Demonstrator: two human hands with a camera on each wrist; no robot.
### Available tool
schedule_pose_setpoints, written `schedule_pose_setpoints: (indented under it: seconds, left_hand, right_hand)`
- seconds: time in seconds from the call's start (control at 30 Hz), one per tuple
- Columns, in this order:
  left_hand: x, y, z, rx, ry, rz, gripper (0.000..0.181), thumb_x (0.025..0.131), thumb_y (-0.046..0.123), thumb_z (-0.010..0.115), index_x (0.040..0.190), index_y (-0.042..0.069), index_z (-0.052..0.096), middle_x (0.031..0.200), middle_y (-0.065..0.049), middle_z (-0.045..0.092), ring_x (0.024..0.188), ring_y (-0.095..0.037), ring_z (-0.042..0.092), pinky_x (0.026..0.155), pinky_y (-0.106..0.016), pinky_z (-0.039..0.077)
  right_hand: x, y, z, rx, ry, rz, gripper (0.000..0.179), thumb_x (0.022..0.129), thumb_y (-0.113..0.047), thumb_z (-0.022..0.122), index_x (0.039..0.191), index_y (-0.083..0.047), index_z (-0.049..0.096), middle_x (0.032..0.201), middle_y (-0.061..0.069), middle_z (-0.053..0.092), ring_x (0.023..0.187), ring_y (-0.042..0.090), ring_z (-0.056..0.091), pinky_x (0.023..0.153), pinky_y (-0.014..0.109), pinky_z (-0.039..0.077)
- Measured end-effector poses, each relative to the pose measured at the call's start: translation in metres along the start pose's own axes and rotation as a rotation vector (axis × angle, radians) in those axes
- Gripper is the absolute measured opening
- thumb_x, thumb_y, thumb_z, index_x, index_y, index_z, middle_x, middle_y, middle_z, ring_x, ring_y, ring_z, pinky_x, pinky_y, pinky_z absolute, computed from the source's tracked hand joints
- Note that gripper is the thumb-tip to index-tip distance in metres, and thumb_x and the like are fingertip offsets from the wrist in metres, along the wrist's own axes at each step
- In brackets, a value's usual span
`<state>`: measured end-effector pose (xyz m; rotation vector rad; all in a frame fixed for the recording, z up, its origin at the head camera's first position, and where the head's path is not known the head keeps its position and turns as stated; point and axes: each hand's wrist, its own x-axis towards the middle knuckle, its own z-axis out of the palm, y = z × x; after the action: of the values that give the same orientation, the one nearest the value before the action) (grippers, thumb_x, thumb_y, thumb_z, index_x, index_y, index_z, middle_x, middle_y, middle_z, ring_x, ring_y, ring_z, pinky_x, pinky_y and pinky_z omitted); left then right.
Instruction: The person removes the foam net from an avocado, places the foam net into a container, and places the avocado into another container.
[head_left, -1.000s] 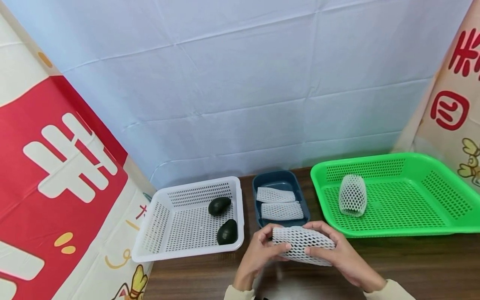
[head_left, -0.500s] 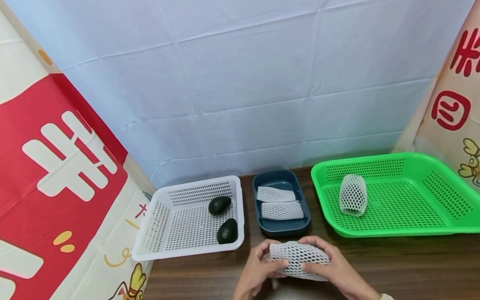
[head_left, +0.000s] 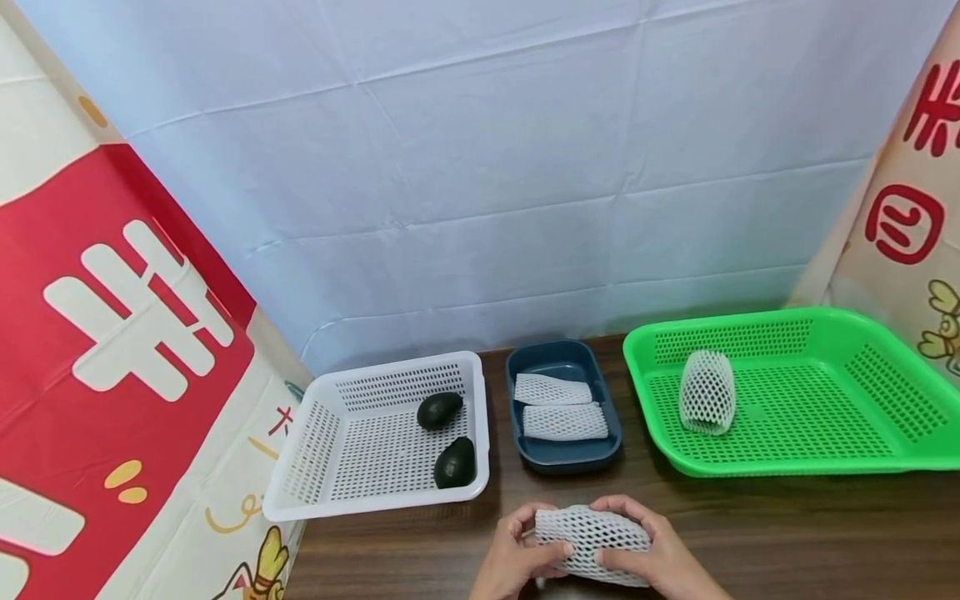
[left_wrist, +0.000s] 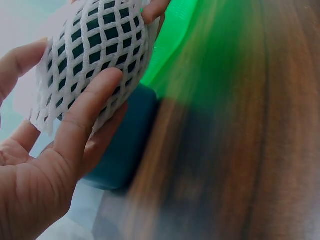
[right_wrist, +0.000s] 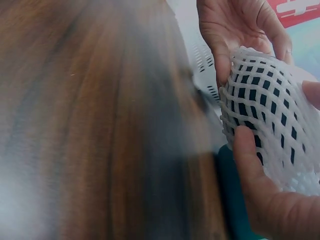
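Both hands are occupied: the left hand (head_left: 516, 554) and the right hand (head_left: 654, 546) grip one white mesh sleeve (head_left: 588, 523) between them, thumbs on its near face and forefingers along its upper edge. A dark item (left_wrist: 95, 40) shows through the mesh in both wrist views. Change noted over the last second: hands and sleeve have drawn back toward the person, from overlapping the near edge of the blue tray (head_left: 566, 456) to a position over the table (head_left: 795, 533), in front of the tray and apart from it. The grip looks much the same throughout. Elsewhere no shift was found: two dark avocados (head_left: 454, 462) lie in the white basket (head_left: 367, 450), two mesh sleeves (head_left: 565, 422) in the tray, and one netted piece (head_left: 707, 392) in the green basket (head_left: 810, 408). Assessment: the sleeve appears to cover most of the dark item, and the handling appears to continue at close range; whether the fit is complete cannot be told.
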<state>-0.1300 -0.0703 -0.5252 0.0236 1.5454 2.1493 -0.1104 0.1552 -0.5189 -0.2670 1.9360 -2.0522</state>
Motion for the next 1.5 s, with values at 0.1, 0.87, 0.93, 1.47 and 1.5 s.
schedule_pose_setpoints:
  seconds: [0.1,0.87,0.93,1.47,1.5]
  left_hand:
    - [0.001,-0.006,-0.002,0.006,0.017,-0.037,0.037,0.079,-0.003,0.076,0.114,0.001,0.065,0.103,-0.013,0.065,0.087,-0.027,0.067,0.066,-0.036,0.058]
    - [0.004,-0.035,-0.011,0.089,0.055,-0.027,0.032,0.076,0.001,0.080,0.106,0.002,0.068,0.095,-0.009,0.068,0.087,-0.019,0.065,0.072,-0.028,0.054]
    - [0.005,-0.037,-0.012,0.094,0.061,-0.027,0.032,0.076,0.002,0.080,0.106,0.002,0.069,0.095,-0.009,0.068,0.088,-0.019,0.065,0.074,-0.027,0.053]
    - [0.000,-0.046,-0.020,0.096,0.054,0.023,0.041,0.083,0.012,0.076,0.118,-0.006,0.064,0.101,-0.008,0.068,0.087,-0.015,0.063,0.075,-0.025,0.051]
    - [-0.001,-0.045,-0.023,0.107,0.062,0.032,0.042,0.086,0.015,0.073,0.120,-0.007,0.062,0.102,-0.008,0.068,0.087,-0.015,0.063,0.073,-0.025,0.052]
  right_hand:
    - [0.000,0.006,-0.001,0.022,-0.009,0.045,0.053,0.086,-0.007,0.072,0.130,0.007,0.047,0.116,0.017,0.056,0.099,0.024,0.056,0.080,0.032,0.050]
    - [0.002,0.041,-0.004,0.051,0.038,0.211,0.055,0.082,-0.011,0.077,0.126,0.008,0.051,0.111,0.013,0.061,0.094,0.027,0.057,0.076,0.039,0.051]
    - [0.002,0.042,-0.004,0.038,0.049,0.232,0.055,0.081,-0.013,0.078,0.125,0.008,0.052,0.110,0.012,0.061,0.093,0.026,0.057,0.076,0.038,0.050]
    - [0.003,0.057,0.001,0.097,0.107,0.220,0.059,0.079,-0.012,0.080,0.127,0.009,0.053,0.111,0.013,0.062,0.095,0.026,0.058,0.077,0.039,0.050]
    - [0.003,0.057,0.001,0.097,0.105,0.214,0.058,0.079,-0.012,0.080,0.126,0.009,0.053,0.112,0.013,0.062,0.095,0.026,0.058,0.078,0.039,0.049]
